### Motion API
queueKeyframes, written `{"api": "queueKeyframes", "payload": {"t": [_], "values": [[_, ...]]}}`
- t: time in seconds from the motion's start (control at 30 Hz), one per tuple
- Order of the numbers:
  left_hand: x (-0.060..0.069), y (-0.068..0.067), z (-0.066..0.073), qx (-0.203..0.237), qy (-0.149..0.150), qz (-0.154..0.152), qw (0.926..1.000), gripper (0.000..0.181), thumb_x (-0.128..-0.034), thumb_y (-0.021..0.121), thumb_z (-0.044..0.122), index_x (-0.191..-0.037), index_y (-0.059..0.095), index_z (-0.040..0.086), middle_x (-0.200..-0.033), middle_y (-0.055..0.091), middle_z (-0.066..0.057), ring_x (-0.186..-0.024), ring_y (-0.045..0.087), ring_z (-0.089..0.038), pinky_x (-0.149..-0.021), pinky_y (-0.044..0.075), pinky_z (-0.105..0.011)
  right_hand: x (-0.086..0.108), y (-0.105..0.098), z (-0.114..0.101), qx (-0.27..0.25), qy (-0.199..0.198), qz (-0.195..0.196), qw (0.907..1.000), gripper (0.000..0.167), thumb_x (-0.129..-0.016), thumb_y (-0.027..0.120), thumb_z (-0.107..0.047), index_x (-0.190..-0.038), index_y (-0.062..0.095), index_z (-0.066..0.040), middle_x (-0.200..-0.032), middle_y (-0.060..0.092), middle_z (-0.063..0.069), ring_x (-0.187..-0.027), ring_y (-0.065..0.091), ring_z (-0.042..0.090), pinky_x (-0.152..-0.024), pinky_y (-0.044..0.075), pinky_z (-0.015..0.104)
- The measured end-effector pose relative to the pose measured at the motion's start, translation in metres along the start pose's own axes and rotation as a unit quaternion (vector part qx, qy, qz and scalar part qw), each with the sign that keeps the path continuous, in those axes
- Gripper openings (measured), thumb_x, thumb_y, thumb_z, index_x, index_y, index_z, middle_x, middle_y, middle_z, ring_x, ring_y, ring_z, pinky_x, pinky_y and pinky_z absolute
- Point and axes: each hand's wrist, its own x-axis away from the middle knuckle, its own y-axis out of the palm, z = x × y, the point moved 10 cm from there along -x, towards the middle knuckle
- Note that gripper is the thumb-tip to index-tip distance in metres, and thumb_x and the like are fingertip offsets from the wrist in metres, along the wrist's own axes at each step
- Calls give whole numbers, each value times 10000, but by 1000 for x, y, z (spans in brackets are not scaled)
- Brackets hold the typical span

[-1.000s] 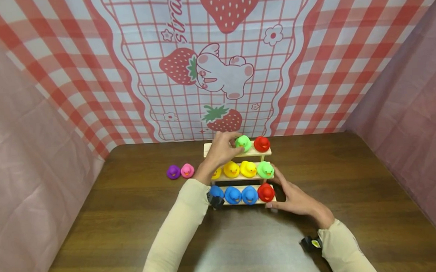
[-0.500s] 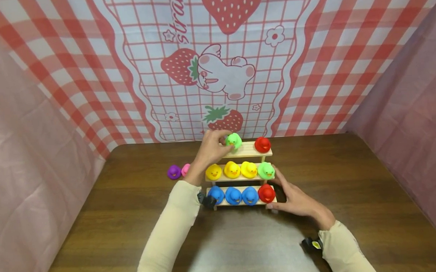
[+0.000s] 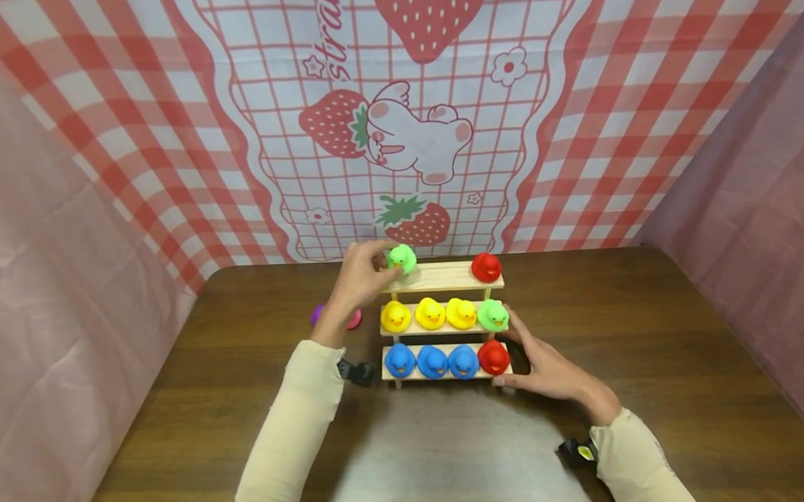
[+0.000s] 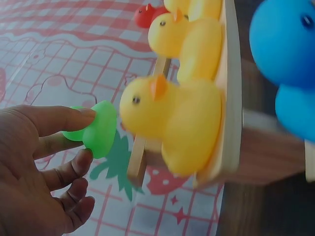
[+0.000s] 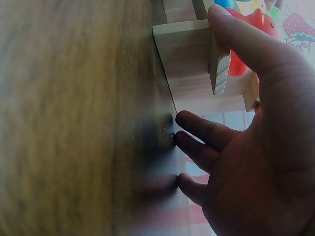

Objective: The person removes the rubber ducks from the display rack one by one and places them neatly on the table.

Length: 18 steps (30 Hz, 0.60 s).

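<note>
My left hand (image 3: pixel 363 273) pinches a light green rubber duck (image 3: pixel 401 259) at the left end of the top shelf of a wooden tiered rack (image 3: pixel 436 276). In the left wrist view, thumb and fingertips hold this green duck (image 4: pixel 101 129) beside a yellow duck (image 4: pixel 172 118). Whether the held duck touches the shelf, I cannot tell. At the rack's right end, my right hand (image 3: pixel 545 364) grips the frame, thumb on the bottom shelf's front corner. The right wrist view has the thumb on the board (image 5: pixel 220 69) by a red duck (image 5: pixel 238 61), other fingers spread low near the table.
The top shelf bears a red duck (image 3: pixel 486 267) at its right. Yellow ducks (image 3: pixel 430 313) and a green duck (image 3: pixel 493 316) fill the middle shelf; blue ducks (image 3: pixel 432 361) and a red duck (image 3: pixel 494 357) line the bottom. Purple (image 3: pixel 317 314) and pink (image 3: pixel 355 320) ducks sit partly behind the left arm.
My left hand has carried the green duck leftward along the top shelf, from beside the red duck to the left end. The right hand has stayed on the rack.
</note>
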Motion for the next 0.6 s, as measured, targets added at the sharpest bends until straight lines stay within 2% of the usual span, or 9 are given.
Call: {"api": "queueKeyframes", "payload": {"t": [0.37, 0.43, 0.53, 0.6], "values": [[12, -30, -24, -101, -62, 244, 9996, 419, -833, 764, 100, -1227, 680, -15, -888, 703, -196, -900, 563, -330, -954, 343, -453, 0, 0, -1, 125, -127, 65, 9998, 1208, -801, 834, -368, -1614, -56, -283, -1433, 563, 188, -1343, 506, 410, -1104, 284, 713], [15, -35, -29, -116, -125, 280, 9995, 417, -836, 763, 107, -1227, 680, -12, -887, 695, -198, -903, 557, -329, -951, 349, -470, 0, 0, -2, 162, -154, 81, 9997, 1202, -805, 831, -369, -1615, -52, -270, -1430, 566, 187, -1341, 507, 414, -1101, 285, 714], [19, -44, -36, -170, -179, 385, 9990, 413, -828, 770, 107, -1215, 687, -12, -880, 698, -201, -874, 595, -322, -929, 402, -431, -1, -1, -1, 177, -124, 86, 9997, 1196, -808, 828, -375, -1615, -49, -274, -1436, 562, 188, -1345, 502, 420, -1100, 282, 718], [21, -50, -41, -185, -169, 484, 9985, 410, -816, 775, 90, -1204, 694, -16, -884, 708, -208, -848, 623, -322, -852, 440, -397, -2, 0, -2, 177, -119, 75, 9997, 1193, -811, 825, -376, -1615, -51, -277, -1439, 559, 191, -1347, 498, 425, -1098, 281, 721]]}}
